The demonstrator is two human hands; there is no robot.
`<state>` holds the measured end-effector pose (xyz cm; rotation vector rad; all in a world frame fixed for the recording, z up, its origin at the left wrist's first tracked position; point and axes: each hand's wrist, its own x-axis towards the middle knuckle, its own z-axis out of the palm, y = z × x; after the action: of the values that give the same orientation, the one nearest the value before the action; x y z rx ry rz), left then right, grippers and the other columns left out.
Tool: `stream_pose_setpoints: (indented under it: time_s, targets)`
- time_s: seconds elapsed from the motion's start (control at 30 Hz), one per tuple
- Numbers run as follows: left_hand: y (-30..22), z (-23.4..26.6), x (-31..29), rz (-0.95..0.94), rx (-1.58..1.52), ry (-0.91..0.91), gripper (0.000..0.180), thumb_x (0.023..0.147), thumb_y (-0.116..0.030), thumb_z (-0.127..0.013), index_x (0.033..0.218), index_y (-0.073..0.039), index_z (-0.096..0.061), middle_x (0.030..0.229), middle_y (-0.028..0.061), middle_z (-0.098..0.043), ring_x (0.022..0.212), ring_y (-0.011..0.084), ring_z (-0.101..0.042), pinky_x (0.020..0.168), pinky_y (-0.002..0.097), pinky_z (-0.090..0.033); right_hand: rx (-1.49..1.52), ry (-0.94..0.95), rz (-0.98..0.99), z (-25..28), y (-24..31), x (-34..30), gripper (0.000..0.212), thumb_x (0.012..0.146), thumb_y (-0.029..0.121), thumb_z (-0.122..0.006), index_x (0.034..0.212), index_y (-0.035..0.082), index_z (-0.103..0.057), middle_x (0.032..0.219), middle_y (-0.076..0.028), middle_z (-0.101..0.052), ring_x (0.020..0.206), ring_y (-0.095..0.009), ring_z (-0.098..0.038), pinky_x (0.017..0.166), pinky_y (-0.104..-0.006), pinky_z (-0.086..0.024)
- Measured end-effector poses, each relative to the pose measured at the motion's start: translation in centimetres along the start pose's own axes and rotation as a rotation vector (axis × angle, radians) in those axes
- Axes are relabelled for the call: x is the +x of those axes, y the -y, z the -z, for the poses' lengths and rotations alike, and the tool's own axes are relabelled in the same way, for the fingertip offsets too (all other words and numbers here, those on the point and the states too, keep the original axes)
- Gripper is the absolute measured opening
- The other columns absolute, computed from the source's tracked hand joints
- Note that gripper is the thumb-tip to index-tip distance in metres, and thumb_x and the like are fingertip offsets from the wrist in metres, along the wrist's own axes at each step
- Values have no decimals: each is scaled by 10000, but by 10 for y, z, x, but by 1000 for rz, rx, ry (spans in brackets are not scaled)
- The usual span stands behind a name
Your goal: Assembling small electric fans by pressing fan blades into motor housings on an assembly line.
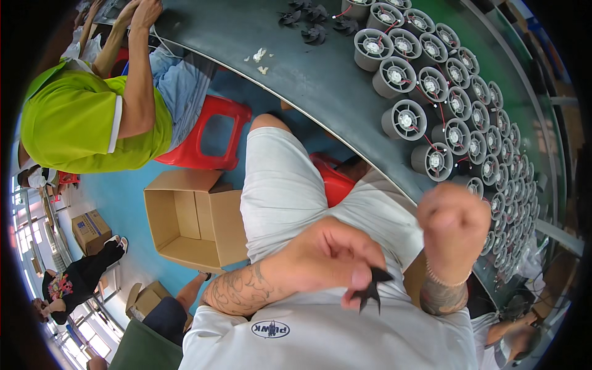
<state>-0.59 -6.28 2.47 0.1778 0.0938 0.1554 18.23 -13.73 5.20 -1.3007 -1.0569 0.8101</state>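
Note:
My left hand [345, 253] is closed with its thumb pressed on a small black fan blade [372, 291], whose pointed vanes stick out below the fingers. It hangs in front of my white shirt, above my lap. Off to the right, my right hand [453, 216] is curled into a fist near the table edge, blurred by motion; whatever it may hold is hidden. Beyond it, many round grey fan housings [405, 120] with white hubs and thin red wires stand in rows on the dark table [296, 80]. Several loose black fan blades [314, 34] lie at the far side.
White scraps [259, 55] lie near the table edge. A co-worker in a lime-green shirt [92, 123] sits at the left by a red stool [228, 132]. An open cardboard box [176, 216] stands on the blue floor beside my leg. Other people are farther off.

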Motion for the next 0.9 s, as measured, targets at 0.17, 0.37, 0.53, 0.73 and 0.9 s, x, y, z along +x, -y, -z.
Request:
stream_pose_setpoints:
  time_s: [0.17,0.37,0.53,0.73,0.9]
  targets:
    - [6,-11,3,-125,364,-396,191,834,42,-610,1017,90,-582,880,127,-617,701,168,-619,611,274,-513,267,-289,-201,4,5,8,443,867,380,-635,1030,-13,-511,565,66,-308,455,-39,-267,409,-205,-217]
    - [3,0,4,-418,826,-422,583,753,144,-651,1267,11,-411,992,121,-616,936,149,-595,788,288,-503,8,150,-347,-3,8,-1,255,719,11,-737,949,4,-627,610,68,-465,528,-16,-360,486,-188,-267]
    - [3,2,7,-425,752,-368,578,742,143,-655,1256,20,-420,1093,127,-598,1018,177,-590,900,307,-459,-113,160,-124,-4,2,-2,105,751,-4,-701,843,-11,-652,701,-45,-629,540,-53,-474,484,-208,-344]
    - [5,-3,17,-410,511,-300,493,785,102,-626,1239,42,-445,1113,121,-589,1019,183,-586,883,316,-470,2,-62,-78,-12,-5,-10,102,753,-12,-692,847,-17,-654,736,-82,-657,562,-83,-518,493,-216,-369]
    - [6,4,16,-370,688,-384,375,824,75,-582,1189,33,-509,1075,104,-597,946,159,-584,852,304,-485,-63,-36,-196,-9,3,-10,152,760,36,-694,887,-29,-641,658,-8,-558,576,-73,-432,535,-206,-348]
